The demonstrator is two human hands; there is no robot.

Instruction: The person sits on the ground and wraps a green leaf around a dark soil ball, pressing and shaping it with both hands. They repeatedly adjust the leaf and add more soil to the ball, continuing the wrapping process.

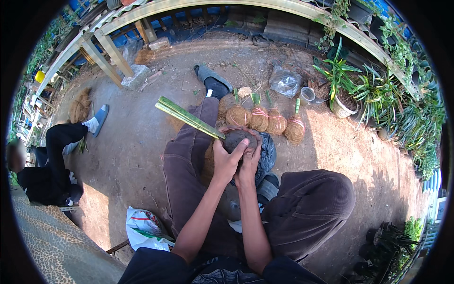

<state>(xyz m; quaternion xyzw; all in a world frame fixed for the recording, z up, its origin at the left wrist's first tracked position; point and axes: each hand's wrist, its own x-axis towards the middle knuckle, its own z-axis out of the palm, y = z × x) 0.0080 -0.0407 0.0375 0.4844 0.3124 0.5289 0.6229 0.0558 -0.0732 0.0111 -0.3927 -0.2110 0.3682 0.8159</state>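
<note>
Both my hands are cupped around a dark ball of soil in front of my knees. My left hand presses its left side, and my right hand wraps the right side with soil on its fingers. From the ball's upper left sticks a long green snake plant leaf, slanting up and left. Beyond my hands stand several coconut-fibre balls tied with pink string, among them one at the right, with short leaf cuttings poking from their tops. A black plastic bag lies just right of my hands.
A clear plastic bag and a plastic cup lie past the fibre balls. Potted plants line the right side. A printed sack sits by my left leg. Another person sits at far left near loose coconut fibre.
</note>
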